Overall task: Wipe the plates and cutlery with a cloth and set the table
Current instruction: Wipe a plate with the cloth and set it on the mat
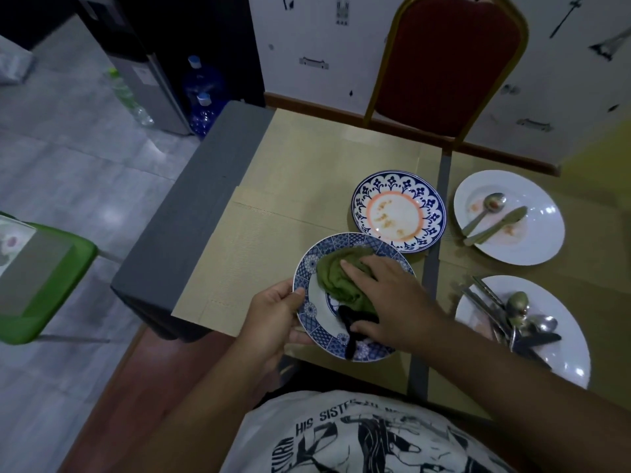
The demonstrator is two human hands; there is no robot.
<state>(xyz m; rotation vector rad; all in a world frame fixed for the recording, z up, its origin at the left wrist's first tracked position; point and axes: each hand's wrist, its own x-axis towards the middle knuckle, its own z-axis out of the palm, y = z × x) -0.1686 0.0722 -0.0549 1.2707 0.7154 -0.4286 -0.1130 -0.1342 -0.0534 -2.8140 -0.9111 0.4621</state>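
Right hand (386, 288) presses cloth (336, 278) on plate (319, 331); shirt (273, 435) reads "HIS".

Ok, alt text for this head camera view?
A person's right hand presses a green cloth onto a blue-patterned plate held by the left hand. Beside it sit a stained floral plate and two white plates holding cutlery.

— What colour is your cloth (336, 285)?
— Green, with a black end. The near plate (317, 331) under it has a blue-and-white rim of lattice panels and flower roundels.
— And the far plate (433, 213)?
— Blue flower scallops, an orange ring, a white middle with orange-brown smears. The white plates (543, 240) show pinkish stains. My mats (273, 220) are beige weave, the surface (184, 206) grey, the chair (447, 56) red with a gold frame.
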